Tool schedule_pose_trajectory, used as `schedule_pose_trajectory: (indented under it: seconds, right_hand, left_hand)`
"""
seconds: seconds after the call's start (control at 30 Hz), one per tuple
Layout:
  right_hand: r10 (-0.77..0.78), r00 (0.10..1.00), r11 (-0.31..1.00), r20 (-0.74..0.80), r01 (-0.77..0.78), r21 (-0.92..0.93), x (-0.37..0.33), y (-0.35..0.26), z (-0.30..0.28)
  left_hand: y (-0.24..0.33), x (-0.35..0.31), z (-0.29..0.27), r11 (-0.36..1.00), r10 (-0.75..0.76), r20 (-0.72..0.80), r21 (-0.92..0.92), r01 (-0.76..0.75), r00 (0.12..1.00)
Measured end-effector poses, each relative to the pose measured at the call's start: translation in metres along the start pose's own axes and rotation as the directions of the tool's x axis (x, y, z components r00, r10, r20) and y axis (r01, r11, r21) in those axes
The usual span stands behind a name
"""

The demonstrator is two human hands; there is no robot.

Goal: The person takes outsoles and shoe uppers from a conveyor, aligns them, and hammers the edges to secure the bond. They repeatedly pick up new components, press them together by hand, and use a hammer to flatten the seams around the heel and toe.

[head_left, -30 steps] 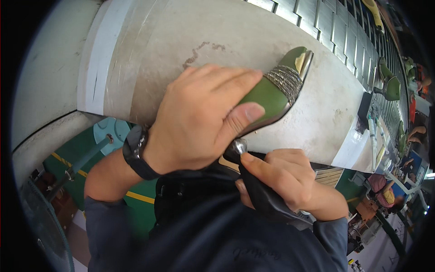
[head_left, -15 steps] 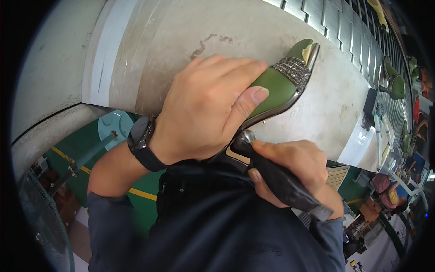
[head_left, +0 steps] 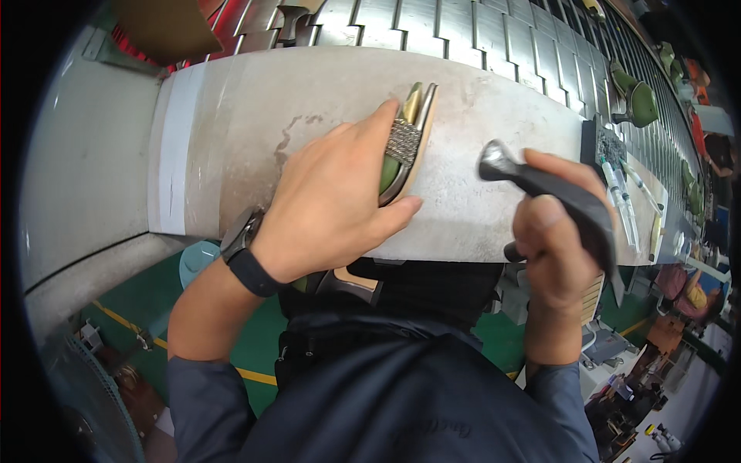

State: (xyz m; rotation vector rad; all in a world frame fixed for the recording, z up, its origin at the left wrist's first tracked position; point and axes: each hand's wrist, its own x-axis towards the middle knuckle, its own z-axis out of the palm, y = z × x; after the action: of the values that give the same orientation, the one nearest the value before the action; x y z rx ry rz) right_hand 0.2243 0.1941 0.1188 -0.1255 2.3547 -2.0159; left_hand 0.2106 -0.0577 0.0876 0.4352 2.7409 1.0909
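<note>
while left hand point(head_left: 328, 201) grips green shoe point(head_left: 403, 143), right hand point(head_left: 559, 247) clutches dark hammer point(head_left: 583, 207), faintly lettered shirt point(head_left: 370, 382)

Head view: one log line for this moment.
left hand: gripping green shoe over pale bench | right hand: holding dark hammer, apart from shoe | silvery band: across shoe

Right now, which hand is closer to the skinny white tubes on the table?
Right. The right hand grips a dark hammer just left of the white tubes; the left hand is much farther left, holding the green shoe.
</note>
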Motion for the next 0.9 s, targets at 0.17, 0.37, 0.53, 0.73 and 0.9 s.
schedule_pose_trajectory:
  seconds: [0.17,0.37,0.53,0.73,0.9]
  right_hand:
    - [0.066,0.965,0.994,0.254,-0.042,-0.097,0.019,-0.003,0.025]
    - [-0.023,0.946,0.993,0.324,0.058,-0.099,0.04,0.005,0.024]
    - [-0.13,0.967,0.984,0.219,0.153,-0.093,0.048,0.012,0.03]
    - [0.228,0.97,0.973,0.084,-0.229,0.0,0.093,0.029,0.026]
    - [0.32,0.941,0.905,0.112,-0.338,0.258,0.089,0.062,0.007]
  left_hand:
    - [0.003,0.004,0.008,0.993,0.092,-0.038,0.075,-0.089,0.995]
    - [0.0,0.001,0.006,0.997,0.066,-0.037,0.043,-0.064,0.997]
    - [0.0,0.002,0.006,0.996,0.062,-0.018,0.065,-0.06,0.998]
    - [0.001,0.0,0.004,0.994,0.081,-0.043,0.076,-0.078,0.996]
    - [0.008,0.006,-0.023,0.959,0.166,-0.282,-0.177,-0.221,0.945]
